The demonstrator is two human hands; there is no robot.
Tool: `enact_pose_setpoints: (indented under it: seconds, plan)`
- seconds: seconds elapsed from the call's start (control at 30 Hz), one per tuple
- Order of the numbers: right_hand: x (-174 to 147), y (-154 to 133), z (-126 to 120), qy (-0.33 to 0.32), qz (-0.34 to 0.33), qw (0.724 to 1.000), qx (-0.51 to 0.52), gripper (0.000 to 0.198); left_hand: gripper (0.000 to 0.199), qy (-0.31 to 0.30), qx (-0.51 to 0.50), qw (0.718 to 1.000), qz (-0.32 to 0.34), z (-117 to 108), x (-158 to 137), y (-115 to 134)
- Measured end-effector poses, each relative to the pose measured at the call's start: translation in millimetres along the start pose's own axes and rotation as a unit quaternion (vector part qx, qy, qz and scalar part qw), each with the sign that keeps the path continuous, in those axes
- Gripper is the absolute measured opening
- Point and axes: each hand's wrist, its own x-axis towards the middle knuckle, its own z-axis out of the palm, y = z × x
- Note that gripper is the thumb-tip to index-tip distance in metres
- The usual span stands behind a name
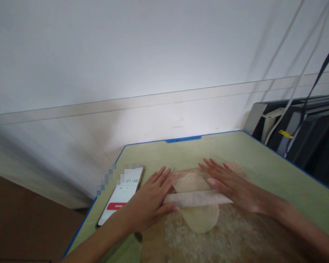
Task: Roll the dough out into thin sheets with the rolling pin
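Note:
A pale rolling pin [194, 198] lies crosswise over a thin, flat round of dough [200, 221], which shows in front of it and behind it. My left hand [155, 193] rests on the pin's left end, fingers stretched forward and the thumb pointing right along its near side. Over the right end lies my right hand [224, 182], flat, its fingers reaching forward and left. Both palms hide the ends of the pin. Beneath the dough is a brown board [235, 233] dusted with flour.
A phone [126, 191] with a running time on its screen lies left of my left hand. The light green table [222, 146] has a blue edge and stands against a white wall [153, 54]. Dark panels [315, 138] and hanging cables [309, 65] are at the right.

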Motion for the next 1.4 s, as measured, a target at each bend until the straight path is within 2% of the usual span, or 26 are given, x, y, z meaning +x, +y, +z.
enact_pose_setpoints:
  seconds: [0.1,0.27,0.47,0.67,0.9,1.03,1.27,1.33,1.4]
  plan:
    - [-4,-3,0,-0.01,-0.019,1.0,-0.007,0.057,0.078,-0.011,0.011,1.0,0.01,-2,-2,4]
    - [-15,-6,0,-0.051,-0.06,0.997,-0.017,0.055,0.079,-0.061,0.006,0.998,0.023,-11,-13,17]
    - [-5,-6,-4,-0.059,-0.035,0.998,-0.009,0.059,0.076,-0.047,0.012,0.999,0.007,-7,-3,7]
    - [-19,-13,-7,-0.086,-0.06,0.994,-0.019,0.06,0.078,-0.109,-0.001,0.994,-0.006,-16,-18,22]
    - [-11,-11,-12,-0.118,-0.05,0.991,0.023,0.066,0.075,-0.091,-0.007,0.996,0.008,-14,-10,15]
    - [-12,-15,-16,-0.15,-0.079,0.985,0.04,0.062,0.077,-0.103,-0.009,0.995,0.015,-15,-12,17]
    - [-11,-9,-18,-0.17,-0.094,0.979,0.067,0.063,0.049,-0.09,-0.072,0.992,0.057,-16,-16,7]
    - [-8,-4,-20,-0.144,-0.098,0.982,0.071,0.065,0.042,-0.074,-0.1,0.99,0.072,-22,-14,5]
    - [-5,0,-23,-0.089,-0.099,0.989,0.071,0.061,0.033,-0.048,-0.103,0.991,0.072,-29,-12,5]
